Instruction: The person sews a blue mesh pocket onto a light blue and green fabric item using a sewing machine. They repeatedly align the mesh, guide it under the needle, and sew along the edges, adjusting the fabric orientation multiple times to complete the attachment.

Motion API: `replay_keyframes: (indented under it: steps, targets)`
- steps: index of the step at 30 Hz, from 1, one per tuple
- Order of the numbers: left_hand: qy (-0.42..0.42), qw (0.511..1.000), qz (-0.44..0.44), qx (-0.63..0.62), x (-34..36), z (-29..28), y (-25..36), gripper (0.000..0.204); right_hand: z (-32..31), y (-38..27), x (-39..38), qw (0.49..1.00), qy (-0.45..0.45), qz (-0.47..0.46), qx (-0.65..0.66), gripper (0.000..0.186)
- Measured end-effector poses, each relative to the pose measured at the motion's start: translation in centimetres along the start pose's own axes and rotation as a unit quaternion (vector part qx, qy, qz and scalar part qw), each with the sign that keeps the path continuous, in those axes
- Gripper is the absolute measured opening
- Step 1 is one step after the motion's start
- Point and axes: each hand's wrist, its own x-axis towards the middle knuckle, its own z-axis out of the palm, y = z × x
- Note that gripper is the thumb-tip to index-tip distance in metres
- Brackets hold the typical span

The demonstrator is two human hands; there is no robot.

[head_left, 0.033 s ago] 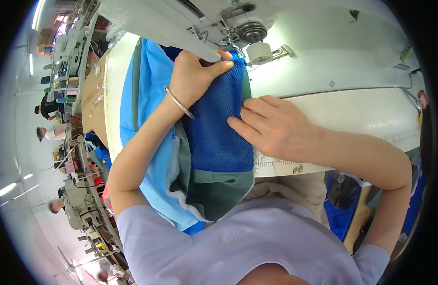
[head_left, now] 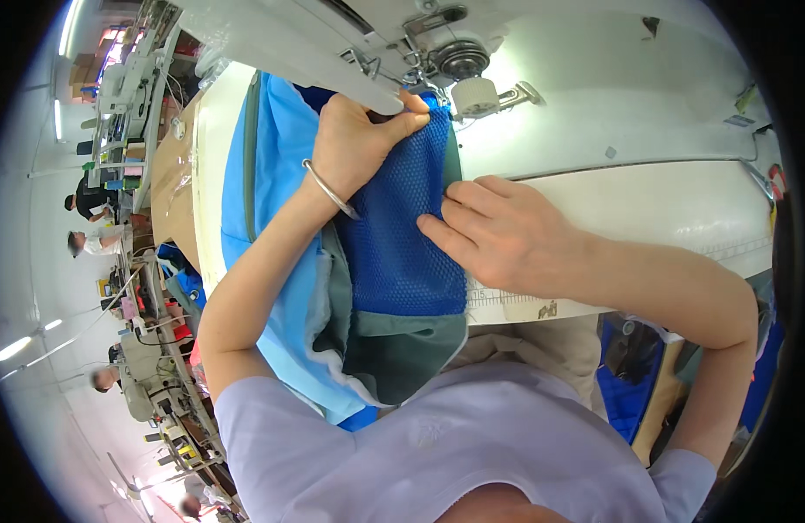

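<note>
On white sewing table (head_left: 647,209), left hand (head_left: 354,144) fingers pinching blue mesh fabric (head_left: 398,235), right hand (head_left: 498,231) flat, workshop behind.

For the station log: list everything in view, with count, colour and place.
blue mesh fabric: one, royal blue, centre, under both hands
light blue cloth: one, sky blue, left of the mesh, hanging off the table edge
grey-green cloth: one, below the mesh
sewing machine: one, white and metal, top
table: one, white, right
co-workers: several, far left, small
bracelet: one, silver, left wrist
left hand: gripping the mesh by the machine
right hand: flat, pressing on the mesh edge
</note>
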Motion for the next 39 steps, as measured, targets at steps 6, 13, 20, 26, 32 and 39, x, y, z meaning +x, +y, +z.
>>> replay_keyframes:
  steps: [6,13,20,26,32,39]
  targets:
    - [0.072,0.983,0.149,0.084,-0.4,1.2,-0.7,0.014,0.3,-0.3,0.2,1.000,-0.003,0.002,-0.010,0.033]
    - [0.098,0.921,0.311,0.213,-1.5,0.7,-0.8,0.023,-0.5,-0.4,0.8,0.999,0.022,0.022,-0.037,0.016]
    - [0.085,0.920,0.328,0.195,-2.0,0.9,-1.3,0.034,0.4,-0.3,0.3,0.999,0.019,0.042,-0.001,0.013]
    - [0.160,0.934,0.255,0.191,-1.2,1.8,-0.6,0.019,-0.2,-0.2,0.7,0.999,0.005,0.048,0.012,0.012]
    - [0.087,0.989,0.046,0.111,-0.7,1.1,-0.6,0.030,-0.2,-0.2,0.7,0.999,-0.010,0.047,0.005,0.017]
    - [0.041,0.998,-0.010,0.038,-0.3,1.1,0.8,0.028,0.3,-0.3,0.3,0.999,0.014,0.039,0.008,0.028]
